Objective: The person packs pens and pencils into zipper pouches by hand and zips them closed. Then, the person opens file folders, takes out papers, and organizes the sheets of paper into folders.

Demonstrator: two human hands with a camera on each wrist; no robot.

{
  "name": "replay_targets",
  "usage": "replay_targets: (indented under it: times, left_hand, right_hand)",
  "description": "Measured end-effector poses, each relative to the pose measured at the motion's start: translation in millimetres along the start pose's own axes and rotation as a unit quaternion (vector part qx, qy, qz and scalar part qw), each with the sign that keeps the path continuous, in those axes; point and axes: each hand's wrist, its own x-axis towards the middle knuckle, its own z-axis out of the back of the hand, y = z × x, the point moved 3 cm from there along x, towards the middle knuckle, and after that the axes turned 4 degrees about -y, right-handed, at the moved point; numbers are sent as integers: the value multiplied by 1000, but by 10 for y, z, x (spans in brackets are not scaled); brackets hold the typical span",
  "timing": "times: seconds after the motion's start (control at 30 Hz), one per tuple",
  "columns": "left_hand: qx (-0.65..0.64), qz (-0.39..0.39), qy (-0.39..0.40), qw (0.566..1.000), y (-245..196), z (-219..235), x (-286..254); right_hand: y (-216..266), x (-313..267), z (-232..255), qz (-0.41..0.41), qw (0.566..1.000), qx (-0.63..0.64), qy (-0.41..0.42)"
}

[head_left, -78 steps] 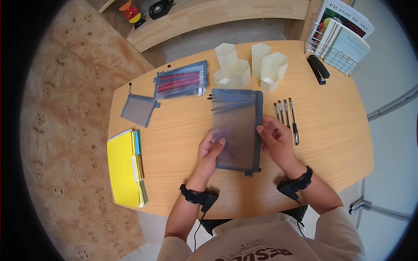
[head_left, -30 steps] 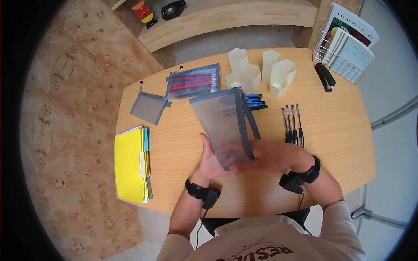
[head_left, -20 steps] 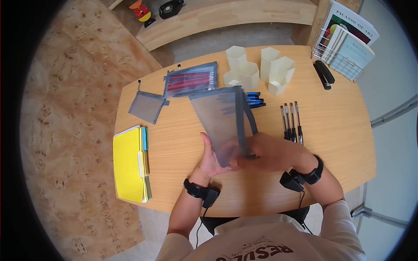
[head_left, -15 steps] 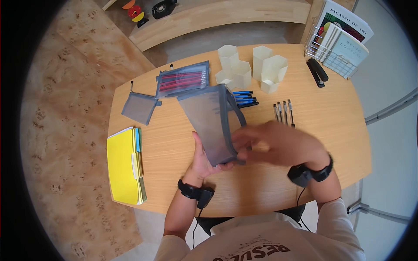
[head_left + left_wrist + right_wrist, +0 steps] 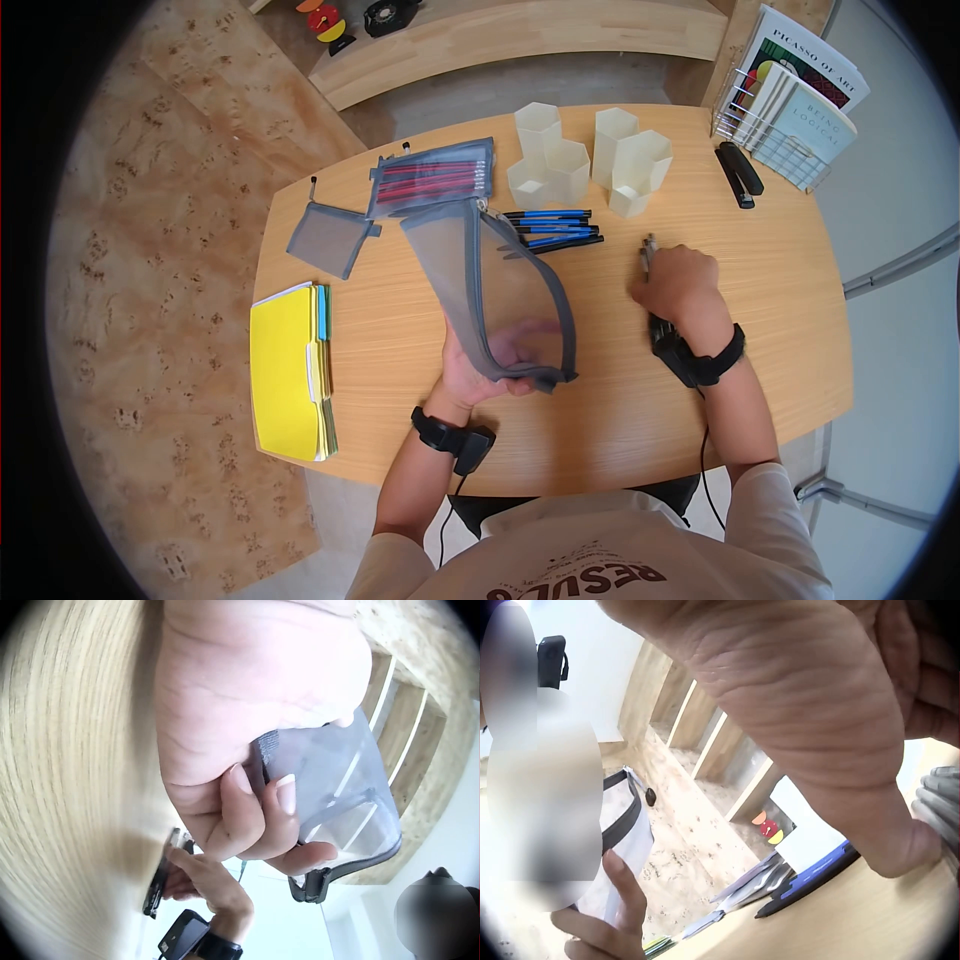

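Observation:
My left hand [image 5: 480, 365] holds a grey mesh zip pouch [image 5: 450, 270] from below, fingers curled round its lower end; the pouch's zipped side gapes wide. In the left wrist view, the fingers [image 5: 281, 802] bend over the pouch's edge [image 5: 352, 862]. My right hand [image 5: 682, 285] is over the black pens [image 5: 648, 245] on the table's right part, mostly covering them. In the right wrist view, the thumb [image 5: 900, 855] reaches down beside the clear pen barrels [image 5: 941, 795]; whether it grips them cannot be told. Blue pens [image 5: 555, 230] lie beyond the held pouch.
A pouch of red pencils [image 5: 430, 180] and a small empty-looking pouch [image 5: 328, 240] lie at the back left, yellow folders [image 5: 285, 375] at the left edge. Cream hexagonal holders [image 5: 550, 165] stand at the back; a stapler [image 5: 740, 175] and a wire book rack [image 5: 770, 135] are back right.
My right hand has left the pouch and moved right to the black pens. The pouch, first flat and closed-looking, now gapes at its zip, tilted in my left hand, with the blue pens uncovered.

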Motion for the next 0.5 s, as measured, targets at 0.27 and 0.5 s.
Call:
replay_targets:
  times: [0.27,0.5]
  left_hand:
    - [-3,-42,-18,999,-12,-51,24]
    - [104,-9,-1,995,9,-16,96]
  right_hand:
    - [62,95,-224,44,998,12,-32]
    - [203,-237,322,228,765,592,-108]
